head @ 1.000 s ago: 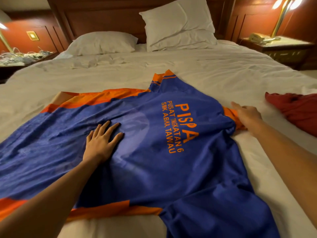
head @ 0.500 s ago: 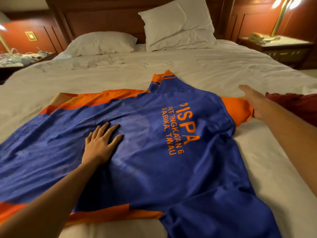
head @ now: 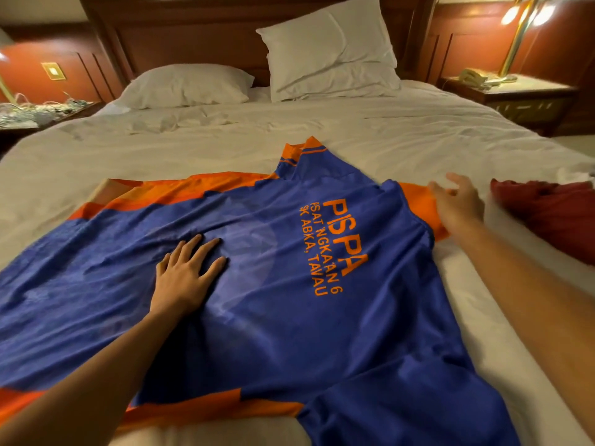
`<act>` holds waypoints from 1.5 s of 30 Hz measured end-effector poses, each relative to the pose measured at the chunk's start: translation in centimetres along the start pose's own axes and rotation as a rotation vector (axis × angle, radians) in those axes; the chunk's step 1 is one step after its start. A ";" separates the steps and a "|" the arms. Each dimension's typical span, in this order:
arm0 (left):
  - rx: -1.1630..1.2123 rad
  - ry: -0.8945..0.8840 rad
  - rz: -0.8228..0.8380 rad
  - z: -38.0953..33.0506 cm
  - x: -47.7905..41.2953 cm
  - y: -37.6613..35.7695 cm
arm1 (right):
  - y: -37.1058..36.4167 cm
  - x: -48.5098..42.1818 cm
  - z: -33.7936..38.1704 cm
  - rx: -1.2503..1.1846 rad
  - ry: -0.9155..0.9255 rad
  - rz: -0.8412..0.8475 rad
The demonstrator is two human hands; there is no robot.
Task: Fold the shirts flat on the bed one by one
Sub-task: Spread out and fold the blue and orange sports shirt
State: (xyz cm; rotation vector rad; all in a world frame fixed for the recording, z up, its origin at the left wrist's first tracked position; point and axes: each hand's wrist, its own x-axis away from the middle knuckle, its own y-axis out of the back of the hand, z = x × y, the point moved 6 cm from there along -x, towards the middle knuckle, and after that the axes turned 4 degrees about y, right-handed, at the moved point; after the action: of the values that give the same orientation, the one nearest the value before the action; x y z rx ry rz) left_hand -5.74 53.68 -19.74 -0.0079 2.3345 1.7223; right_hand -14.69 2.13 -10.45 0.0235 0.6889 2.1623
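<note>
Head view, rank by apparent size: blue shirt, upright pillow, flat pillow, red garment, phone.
1. blue shirt: largest by far, though nearest the camera.
2. upright pillow.
3. flat pillow and red garment: look alike; the garment is cut by the frame edge, so unranked.
4. phone: smallest, also far off.

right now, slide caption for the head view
Left hand presses flat on the blue-and-orange printed shirt spread on the white-sheeted bed; right hand open at its orange sleeve.

You have a white bed [head: 418,133] carrying the blue-and-orange shirt [head: 273,317] spread near you, a red garment [head: 553,214] at right, and two pillows [head: 186,86] far off.
</note>
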 end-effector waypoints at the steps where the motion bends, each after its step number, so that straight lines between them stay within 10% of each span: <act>1: -0.002 0.003 0.002 0.0 0.0 0.0 | -0.1 1.7 -1.0 0.042 -0.038 0.008; 12: 0.049 0.019 0.121 0.4 3.4 1.2 | 3.2 12.8 -3.3 0.240 0.082 0.137; 18: -0.003 0.012 0.216 3.5 8.9 4.1 | 7.0 15.1 -6.0 0.084 -0.289 0.134; 29: -0.251 0.207 0.302 14.3 16.4 11.6 | 9.5 29.2 -0.4 0.519 0.051 0.501; 34: -0.233 0.460 0.278 20.0 18.4 15.0 | 10.8 34.2 6.3 0.974 0.558 0.223; 40: -0.218 0.596 0.153 23.5 19.1 17.2 | 4.5 42.9 7.2 0.699 0.690 0.738; 45: -0.192 0.298 0.161 23.1 17.8 18.1 | 3.5 41.6 8.5 0.517 0.433 1.156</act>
State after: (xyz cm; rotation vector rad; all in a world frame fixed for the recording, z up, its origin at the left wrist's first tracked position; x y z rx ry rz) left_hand -21.36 83.40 -12.55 -0.1216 2.4166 2.1504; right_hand -41.88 34.94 -10.57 0.2974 1.8021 3.0114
